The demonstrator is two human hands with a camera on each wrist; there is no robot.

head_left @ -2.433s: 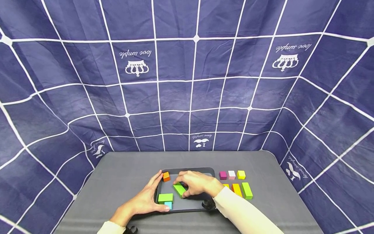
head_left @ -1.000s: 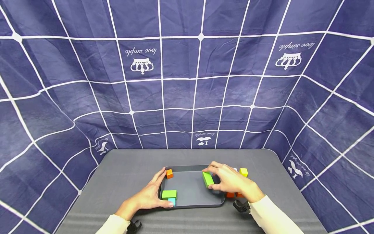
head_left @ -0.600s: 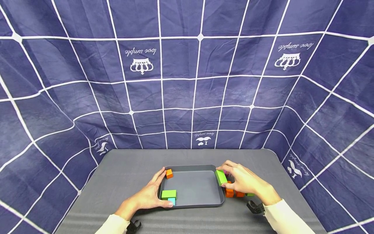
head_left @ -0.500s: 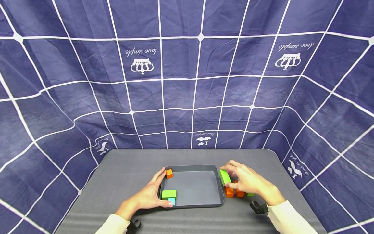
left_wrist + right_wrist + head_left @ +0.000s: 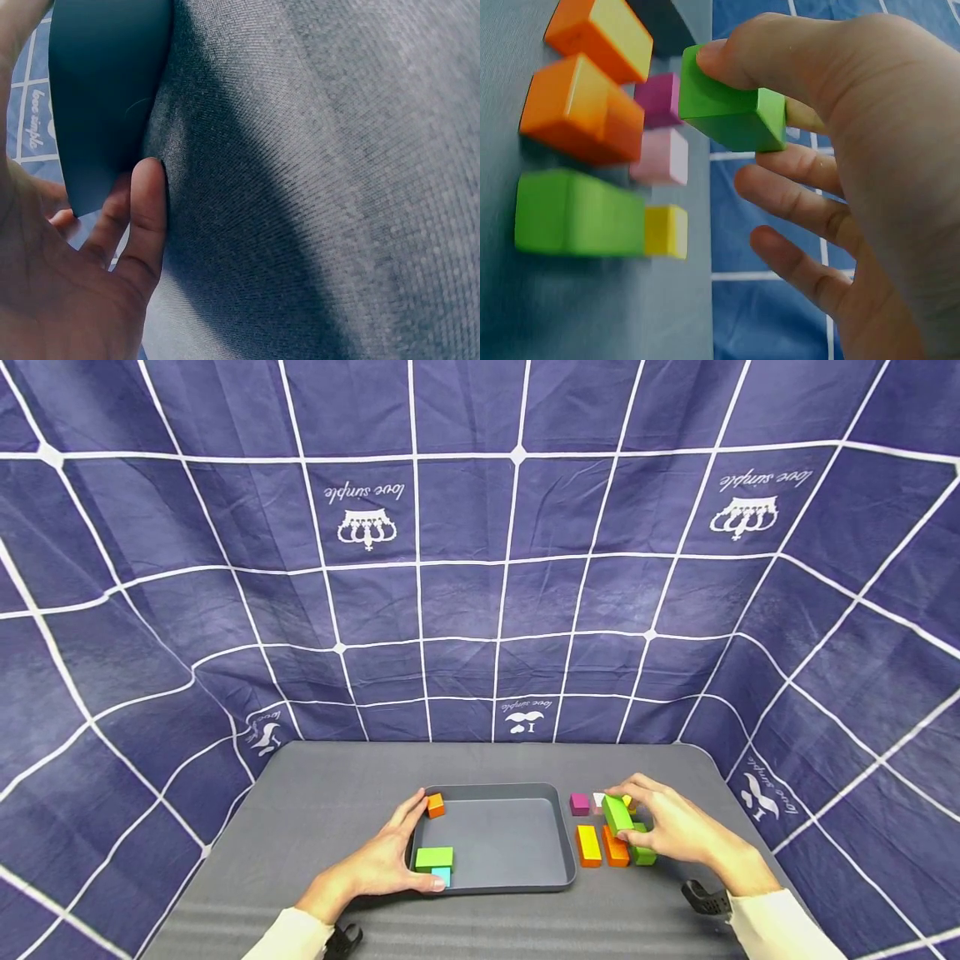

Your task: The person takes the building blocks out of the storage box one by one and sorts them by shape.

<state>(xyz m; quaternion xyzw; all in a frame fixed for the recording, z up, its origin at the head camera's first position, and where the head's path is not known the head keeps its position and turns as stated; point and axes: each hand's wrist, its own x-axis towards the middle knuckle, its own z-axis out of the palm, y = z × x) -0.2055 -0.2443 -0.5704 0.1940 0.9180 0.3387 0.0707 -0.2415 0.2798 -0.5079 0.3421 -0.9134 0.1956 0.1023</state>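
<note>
The right hand point(image 5: 671, 823), at the lower right of the head view, pinches a held green block point(image 5: 618, 816) between thumb and fingers; the right wrist view shows its other fingers splayed away from it. The held green block hangs tilted over the table point(image 5: 330, 793), seemingly touching no other block, so its placing looks unfinished.

Just under it in the head view lies a row of three: a yellow-topped block point(image 5: 589, 847) on the left, an orange block point(image 5: 617, 852) in the middle and a second green block point(image 5: 644, 849) on the right. Above that row in the frame stand a magenta cube point(image 5: 579, 804), a pink cube point(image 5: 598, 802) and a partly hidden yellow cube point(image 5: 632, 807).

Farther left, at the lower middle, sits the grey tray point(image 5: 495, 847). It holds an orange cube point(image 5: 436, 805) at its upper left and, at its lower left, a third green block point(image 5: 434, 859) with a light-blue cube point(image 5: 442, 876); whether those two touch I cannot tell. The left hand point(image 5: 379, 863) spreads wide across the tray's left end, probably steadying it.

Judged by this layout, the work is well along: six pieces are ranged on the table, one is in the air, three lie in the tray. Whether those three should also move cannot be told.
</note>
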